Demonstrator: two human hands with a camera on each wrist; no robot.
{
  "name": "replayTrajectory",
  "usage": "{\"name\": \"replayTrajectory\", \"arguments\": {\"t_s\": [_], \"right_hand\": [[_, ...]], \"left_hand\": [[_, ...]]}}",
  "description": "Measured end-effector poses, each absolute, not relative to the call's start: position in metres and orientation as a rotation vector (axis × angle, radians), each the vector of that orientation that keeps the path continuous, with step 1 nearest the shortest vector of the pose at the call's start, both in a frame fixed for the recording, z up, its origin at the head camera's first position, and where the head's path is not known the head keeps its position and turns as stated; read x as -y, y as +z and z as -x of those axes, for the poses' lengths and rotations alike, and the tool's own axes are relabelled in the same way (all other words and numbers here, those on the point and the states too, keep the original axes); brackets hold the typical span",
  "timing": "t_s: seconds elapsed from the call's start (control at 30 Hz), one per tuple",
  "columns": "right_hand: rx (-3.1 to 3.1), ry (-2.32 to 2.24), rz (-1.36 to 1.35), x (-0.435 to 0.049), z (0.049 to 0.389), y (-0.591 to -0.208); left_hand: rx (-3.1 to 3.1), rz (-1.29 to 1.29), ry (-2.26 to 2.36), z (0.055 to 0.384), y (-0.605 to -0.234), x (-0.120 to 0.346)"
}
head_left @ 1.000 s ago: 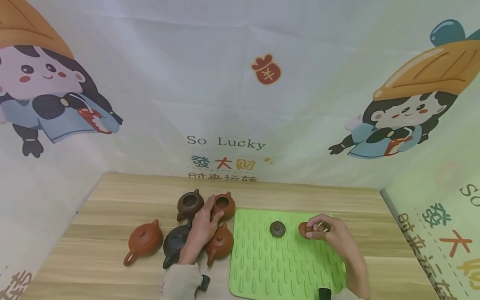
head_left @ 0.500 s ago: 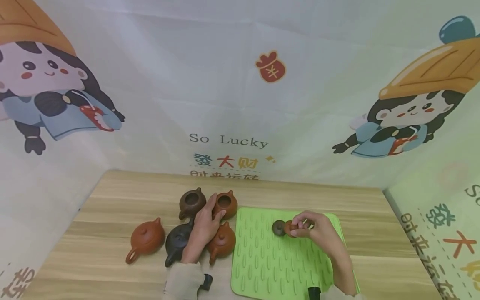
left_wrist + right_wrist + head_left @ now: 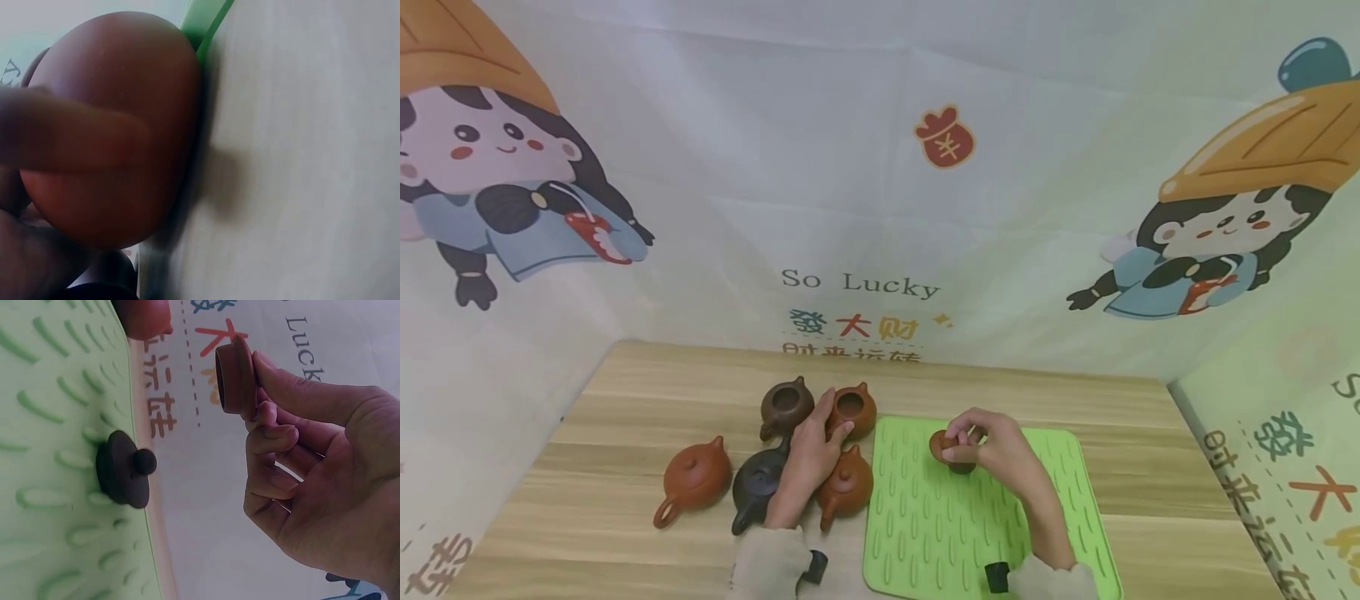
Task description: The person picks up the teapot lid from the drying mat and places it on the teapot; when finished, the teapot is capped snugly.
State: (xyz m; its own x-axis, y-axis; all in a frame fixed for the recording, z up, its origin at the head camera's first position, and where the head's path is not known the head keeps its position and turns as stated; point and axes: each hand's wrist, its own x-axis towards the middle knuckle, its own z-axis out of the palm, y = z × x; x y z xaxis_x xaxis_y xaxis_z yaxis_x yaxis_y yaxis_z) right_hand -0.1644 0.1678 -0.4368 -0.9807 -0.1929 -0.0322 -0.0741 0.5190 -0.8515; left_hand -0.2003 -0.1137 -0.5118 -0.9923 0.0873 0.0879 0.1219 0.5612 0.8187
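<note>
Pinched in right hand [image 3: 992, 450] grip — reddish-brown teapot lid [image 3: 236, 376], lifted over dark lid [image 3: 125, 469] on green mat [image 3: 925, 517]. Left hand [image 3: 811, 454] steadies open reddish-brown teapot [image 3: 856, 408] — fingers curled on its rim, far left of mat.

A wooden table [image 3: 625, 392] stands boxed in by pale cloth walls [image 3: 820, 125]. Cartoon figures [image 3: 512, 183] hang at ten and two o'clock, "So Lucky" lettering [image 3: 859, 283] at twelve. Light is soft, even.
</note>
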Motion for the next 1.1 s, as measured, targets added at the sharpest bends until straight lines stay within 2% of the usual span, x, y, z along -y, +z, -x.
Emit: {"name": "replayTrajectory", "arguments": {"t_s": [1.1], "right_hand": [[-2.599, -1.469, 0.313, -0.101, 0.209, -0.442]], "left_hand": [[2.718, 0.185, -1.452, 0.200, -0.511, 0.114]]}}
